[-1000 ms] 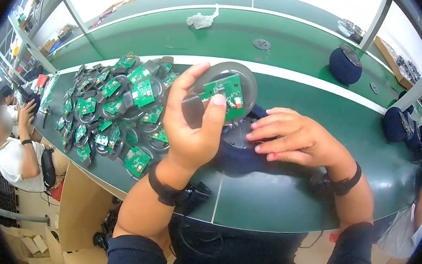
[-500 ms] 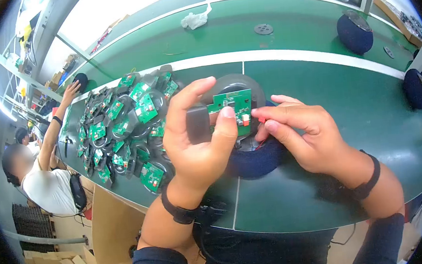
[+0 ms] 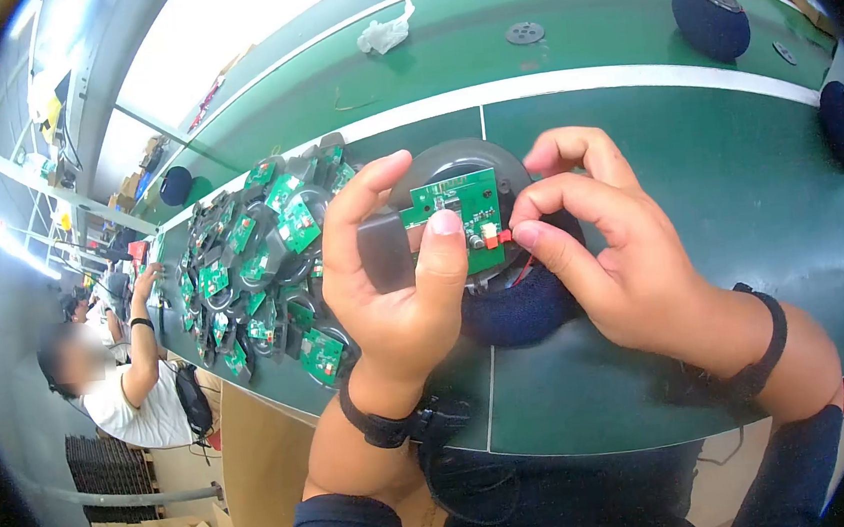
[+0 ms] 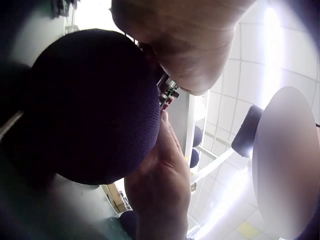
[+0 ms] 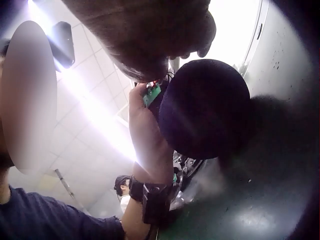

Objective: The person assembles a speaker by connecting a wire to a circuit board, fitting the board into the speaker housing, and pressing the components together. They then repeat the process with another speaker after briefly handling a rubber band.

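My left hand point(image 3: 394, 291) grips a dark round plastic base point(image 3: 463, 154), its thumb lying on the green circuit board point(image 3: 471, 194) fixed to it. With thumb and forefinger, my right hand point(image 3: 625, 231) pinches a small red plug point(image 3: 506, 237) right at the connector on the board's right edge. Thin wires point(image 3: 520, 273) run from there down to a navy fabric-covered round housing point(image 3: 521, 310), which sits on the table behind and below the base. That housing point(image 4: 100, 110) fills much of the left wrist view. Its inside is mostly hidden by the base and hands.
A heap of similar bases with green boards point(image 3: 260, 252) lies to the left on the green table point(image 3: 728, 207). Another navy housing point(image 3: 712, 22), a perforated disc point(image 3: 524, 33) and a plastic bag point(image 3: 387, 34) are beyond the white rail. A person point(image 3: 127, 390) works at the left.
My right hand has gone from spread fingers over the housing to pinching the red plug, then brought it to the board's connector. The left hand still holds the base.
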`<state>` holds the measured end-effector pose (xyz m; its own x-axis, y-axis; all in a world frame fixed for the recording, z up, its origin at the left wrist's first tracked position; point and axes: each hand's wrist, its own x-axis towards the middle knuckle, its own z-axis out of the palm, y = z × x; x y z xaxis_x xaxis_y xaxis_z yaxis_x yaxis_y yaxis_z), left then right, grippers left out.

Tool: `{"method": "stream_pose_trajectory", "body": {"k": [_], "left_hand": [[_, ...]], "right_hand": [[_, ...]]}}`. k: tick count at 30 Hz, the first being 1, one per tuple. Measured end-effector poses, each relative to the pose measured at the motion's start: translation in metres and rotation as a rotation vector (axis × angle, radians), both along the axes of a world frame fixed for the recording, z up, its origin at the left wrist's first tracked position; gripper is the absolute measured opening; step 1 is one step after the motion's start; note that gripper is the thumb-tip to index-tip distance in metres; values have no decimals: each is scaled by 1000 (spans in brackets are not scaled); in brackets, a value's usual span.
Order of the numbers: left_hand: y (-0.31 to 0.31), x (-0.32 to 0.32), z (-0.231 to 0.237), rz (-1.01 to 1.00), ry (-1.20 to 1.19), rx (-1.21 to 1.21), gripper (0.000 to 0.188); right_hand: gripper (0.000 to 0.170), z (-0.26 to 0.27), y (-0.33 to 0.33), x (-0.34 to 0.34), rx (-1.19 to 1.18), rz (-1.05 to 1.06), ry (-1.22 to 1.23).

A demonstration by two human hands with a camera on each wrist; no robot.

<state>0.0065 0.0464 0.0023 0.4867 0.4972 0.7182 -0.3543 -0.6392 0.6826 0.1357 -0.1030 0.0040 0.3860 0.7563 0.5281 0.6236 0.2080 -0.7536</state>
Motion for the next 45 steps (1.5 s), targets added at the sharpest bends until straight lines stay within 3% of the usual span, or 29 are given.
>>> {"method": "stream_pose_trajectory", "body": {"k": [8,14,20,25,29,34,41,43,45], "left_hand": [[-1,2,-1,-40,-7,-8,44],[-2,4,-1,15,1,152,44],[-7,5,3,-87,-2,20,44],[-8,5,4,-76,24,-2,45],[-12,6,2,-33,15,-33,46],[-21,3,5,52,39,-3,47],[-18,4,4,-17,15,-72,48],[-14,4,-2,-62,5,-23,48],[-18,4,-1,-32,-5,17,48]], "right_hand": [[7,-2,1,2,56,-8,-63],[8,0,-1,-3,33,-73,-53],[9,-6,3,-2,81,-85,-25],[11,-8,3,10,39,48,171],[11,-4,4,10,43,53,180],[9,-3,4,6,44,98,374],[11,-4,5,9,42,122,331],[11,-3,3,10,59,24,141],[11,-7,4,8,70,23,148]]}}
